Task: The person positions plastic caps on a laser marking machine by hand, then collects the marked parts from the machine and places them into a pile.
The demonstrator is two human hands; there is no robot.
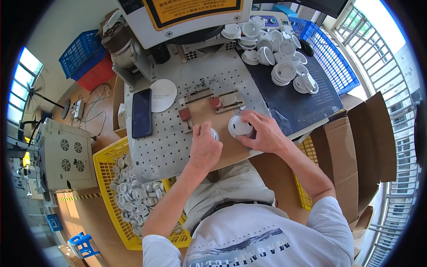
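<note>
My right hand [264, 132] grips a round white plastic part [240, 126] with a small dark slot, at the front edge of the perforated metal plate [155, 153]. To its left, my left hand [205, 147] has its fingers pressed on another white part [214, 134], mostly hidden beneath them. Both parts are near a brown board [211, 115]. Just beyond the hands, metal fixture pieces with reddish-brown blocks [216, 104] are fixed on the plate.
White parts [283, 71] are piled on a dark mat at the right. A phone [142, 113] and white disc [163, 95] lie left. A yellow basket [104, 178] of white parts stands below left, cardboard boxes [340, 155] right. The machine [187, 18] overhangs the back.
</note>
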